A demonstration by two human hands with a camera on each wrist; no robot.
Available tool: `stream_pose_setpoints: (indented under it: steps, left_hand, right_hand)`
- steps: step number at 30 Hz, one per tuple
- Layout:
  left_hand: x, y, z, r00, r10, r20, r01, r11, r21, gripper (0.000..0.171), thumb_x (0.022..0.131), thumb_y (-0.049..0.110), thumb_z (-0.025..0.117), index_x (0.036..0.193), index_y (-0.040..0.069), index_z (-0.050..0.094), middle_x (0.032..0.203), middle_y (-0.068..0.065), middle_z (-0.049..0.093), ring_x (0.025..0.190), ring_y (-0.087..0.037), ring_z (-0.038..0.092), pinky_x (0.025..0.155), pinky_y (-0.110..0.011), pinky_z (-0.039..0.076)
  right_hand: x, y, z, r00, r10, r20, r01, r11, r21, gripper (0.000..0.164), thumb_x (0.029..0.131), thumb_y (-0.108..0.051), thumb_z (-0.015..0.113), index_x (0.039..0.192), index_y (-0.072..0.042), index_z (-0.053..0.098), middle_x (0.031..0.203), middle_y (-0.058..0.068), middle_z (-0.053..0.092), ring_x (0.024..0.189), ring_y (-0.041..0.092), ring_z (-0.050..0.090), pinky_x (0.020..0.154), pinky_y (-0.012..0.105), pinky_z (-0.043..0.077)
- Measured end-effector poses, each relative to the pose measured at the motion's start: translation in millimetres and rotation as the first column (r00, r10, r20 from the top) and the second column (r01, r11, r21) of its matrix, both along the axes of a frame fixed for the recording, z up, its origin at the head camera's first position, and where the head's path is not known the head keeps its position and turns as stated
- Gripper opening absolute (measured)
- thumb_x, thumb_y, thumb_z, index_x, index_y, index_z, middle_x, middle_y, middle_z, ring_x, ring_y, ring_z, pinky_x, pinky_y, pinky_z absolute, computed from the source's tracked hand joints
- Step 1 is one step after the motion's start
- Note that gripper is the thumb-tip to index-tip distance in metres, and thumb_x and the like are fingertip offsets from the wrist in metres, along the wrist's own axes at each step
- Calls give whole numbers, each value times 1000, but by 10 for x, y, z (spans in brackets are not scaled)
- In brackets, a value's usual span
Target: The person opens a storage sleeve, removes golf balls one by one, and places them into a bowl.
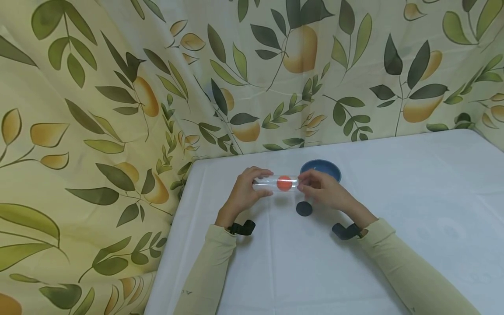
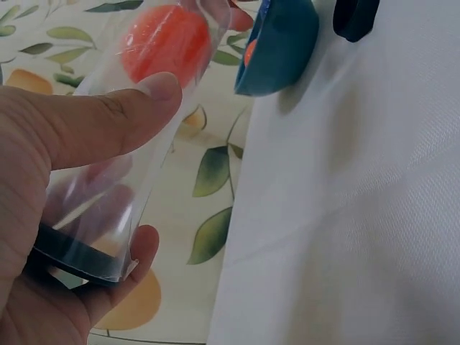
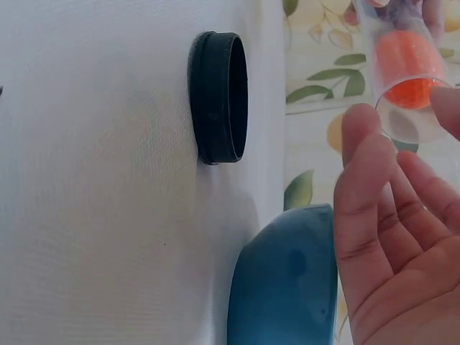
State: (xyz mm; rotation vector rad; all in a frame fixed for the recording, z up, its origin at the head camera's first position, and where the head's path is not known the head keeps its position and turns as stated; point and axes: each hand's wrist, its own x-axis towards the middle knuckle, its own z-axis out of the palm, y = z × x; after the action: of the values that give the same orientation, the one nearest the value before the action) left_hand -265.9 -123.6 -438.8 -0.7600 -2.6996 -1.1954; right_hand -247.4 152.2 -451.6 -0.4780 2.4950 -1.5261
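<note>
My left hand (image 1: 245,191) grips a clear tube (image 1: 267,183) that lies level above the table. Inside it, towards the right end, is an orange ball (image 1: 284,183). A dark cap (image 2: 79,257) covers the tube's left end, near the palm. At the uncapped right end, my right hand (image 1: 324,191) pinches the rim between thumb and forefinger. Just below that hand a loose black cap (image 3: 219,97) rests on the table. Behind the right hand stands a blue bowl (image 1: 320,166), partly covered by the fingers; in the left wrist view something orange (image 2: 249,52) shows inside it.
A white cloth covers the table (image 1: 275,262). Its left edge runs close by the left forearm. A curtain (image 1: 157,87) printed with leaves and fruit hangs along the back and left sides. Each wrist wears a black camera mount (image 1: 244,228).
</note>
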Motion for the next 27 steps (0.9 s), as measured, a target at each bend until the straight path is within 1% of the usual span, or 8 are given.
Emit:
stream_pose_setpoints:
  steps: [2,5,10,13,18,20,23,27]
  left_hand:
    - [0,0,6,1000,-2,-11,2,1000,-1,51,78,12,89,125,16,70,125,-6,67,111,-25,59,94,-50,55]
    - [1,1,15,1000,2,-23,-3,1000,-23,51,78,13,89,126,17,70,126,-5,67,112,-25,58,94,-47,55]
    - [7,-2,31,999,22,-39,-24,998,-65,51,78,14,90,126,19,71,127,-3,66,115,-23,58,96,-41,52]
    - [10,-6,40,999,25,-48,-28,997,-68,51,78,13,90,125,19,71,126,-3,66,115,-24,58,97,-43,51]
    - [4,-21,38,999,19,-51,-23,997,-70,50,78,14,90,125,19,71,127,-3,66,116,-24,58,99,-46,50]
    - [-5,-28,35,999,17,-50,-20,998,-56,51,78,14,90,125,19,71,127,-4,66,116,-24,58,99,-46,51]
    - [-23,-44,27,999,9,-44,-9,1000,-6,51,77,12,90,125,16,71,126,-6,67,114,-26,60,97,-49,54]
    - [-47,-68,18,1000,0,-31,1,998,57,51,77,9,90,124,13,71,124,-8,68,111,-32,61,93,-53,56]
  right_hand:
    - [-2,-2,-4,1000,15,3,-15,1000,1,39,99,-24,68,133,-7,58,115,17,68,88,26,67,65,34,58]
    - [-6,-7,-15,999,37,3,-37,999,8,44,99,-25,68,137,-6,55,117,15,68,88,25,68,64,34,58]
    - [-11,-10,-33,998,68,5,-68,998,-2,45,100,-24,67,139,-6,53,120,18,68,87,24,69,64,33,57]
    - [-9,-10,-40,997,77,10,-77,997,-11,44,100,-23,68,138,-6,53,122,20,68,88,25,69,64,33,57]
    - [-10,-18,-51,997,79,6,-79,997,-4,47,99,-25,69,139,-7,52,122,18,68,87,26,69,64,31,56]
    - [-10,-18,-55,997,75,-3,-75,997,2,47,99,-24,69,139,-7,52,120,17,67,86,26,68,63,31,55]
    - [-16,-9,-62,998,59,-14,-59,998,19,44,98,-22,70,137,-7,53,116,17,66,85,26,66,62,31,55]
    - [-17,6,-50,1000,29,-10,-29,999,40,46,98,-23,71,137,-8,54,116,17,67,84,26,65,63,32,55]
